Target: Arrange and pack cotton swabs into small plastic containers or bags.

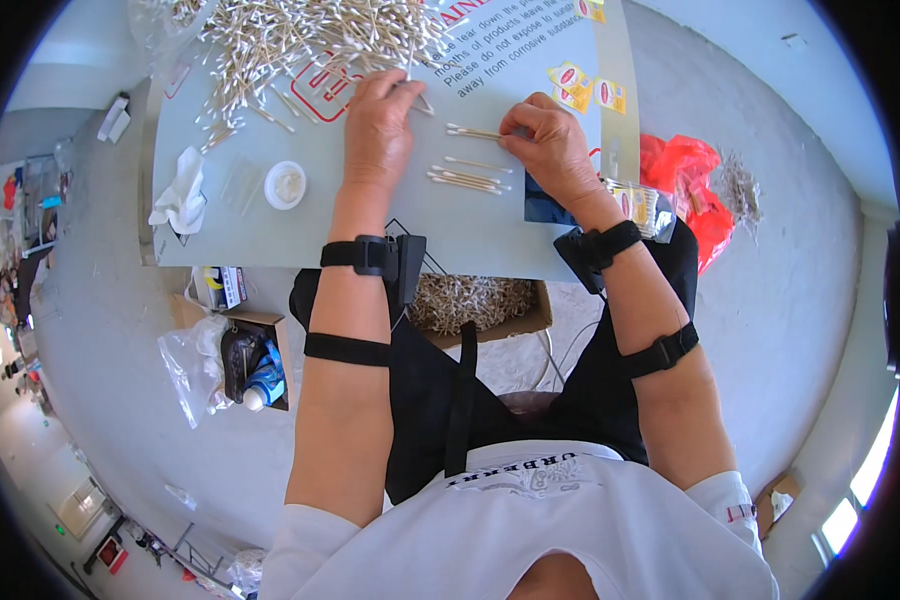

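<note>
A large heap of cotton swabs (300, 45) with white tips lies across the far left of the table. My left hand (378, 130) reaches to the heap's near edge, its fingers extended and slightly apart, with a loose swab beside the fingertips. My right hand (553, 145) is closed in a pinch on the right ends of a few cotton swabs (473, 131), whose white tips point left. Just below them, a small row of cotton swabs (467, 181) lies side by side on the table, with a single swab above it.
On the table are a small white round tub (286, 186), crumpled tissue (181, 192), yellow labels (572, 86) and a clear pack of swabs (638, 208) at the right edge. Below stand a cardboard box of swabs (475, 302) and a box with a bottle (262, 385). A red bag (685, 180) lies right.
</note>
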The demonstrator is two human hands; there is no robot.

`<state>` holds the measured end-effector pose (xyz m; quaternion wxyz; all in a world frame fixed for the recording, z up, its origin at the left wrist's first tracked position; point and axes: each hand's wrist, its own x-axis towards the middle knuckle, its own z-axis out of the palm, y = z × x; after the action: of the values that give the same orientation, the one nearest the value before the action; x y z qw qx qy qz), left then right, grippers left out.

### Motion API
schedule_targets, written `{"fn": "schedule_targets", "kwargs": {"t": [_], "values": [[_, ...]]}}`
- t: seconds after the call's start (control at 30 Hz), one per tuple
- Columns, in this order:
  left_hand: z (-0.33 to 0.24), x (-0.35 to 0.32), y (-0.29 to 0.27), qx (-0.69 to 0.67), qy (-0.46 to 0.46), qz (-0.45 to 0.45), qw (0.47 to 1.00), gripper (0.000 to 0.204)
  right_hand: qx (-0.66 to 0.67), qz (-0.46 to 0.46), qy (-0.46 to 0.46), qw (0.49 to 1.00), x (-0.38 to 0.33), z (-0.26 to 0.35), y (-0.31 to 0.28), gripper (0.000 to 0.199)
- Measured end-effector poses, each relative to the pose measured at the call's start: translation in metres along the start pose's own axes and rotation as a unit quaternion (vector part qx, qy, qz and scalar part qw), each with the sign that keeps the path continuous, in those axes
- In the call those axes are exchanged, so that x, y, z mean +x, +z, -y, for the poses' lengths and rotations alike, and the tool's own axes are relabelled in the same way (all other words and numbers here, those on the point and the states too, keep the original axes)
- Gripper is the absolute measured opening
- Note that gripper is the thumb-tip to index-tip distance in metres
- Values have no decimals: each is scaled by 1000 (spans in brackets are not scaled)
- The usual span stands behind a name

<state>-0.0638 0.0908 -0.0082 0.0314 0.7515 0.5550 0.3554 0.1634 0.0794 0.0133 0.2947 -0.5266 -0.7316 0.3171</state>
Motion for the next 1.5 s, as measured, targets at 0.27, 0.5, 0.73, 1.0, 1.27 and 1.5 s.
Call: {"fn": "schedule_targets", "kwargs": {"t": [0.27, 0.5, 0.73, 1.0, 1.27, 1.5], "values": [[-13, -2, -8, 33, -10, -35, 999, 31, -1, -7, 2, 1000, -3, 1, -2, 6], [-20, 0, -15, 78, -45, 52, 995, 15, -13, 0, -35, 999, -10, 5, 1, 7], [-29, 6, -25, -122, -201, 17, 972, 10, 76, -14, -2, 997, -7, -6, -1, 9], [-35, -8, -35, -405, -285, -49, 867, 18, 207, -51, 65, 975, -6, -5, -2, 9], [-55, -22, -39, -554, -406, -91, 721, 15, 221, -62, 63, 971, -22, 13, 9, 7], [-122, -72, -70, -498, -289, 215, 789, 11, 240, -85, 113, 960, -35, -6, -6, 7]]}}
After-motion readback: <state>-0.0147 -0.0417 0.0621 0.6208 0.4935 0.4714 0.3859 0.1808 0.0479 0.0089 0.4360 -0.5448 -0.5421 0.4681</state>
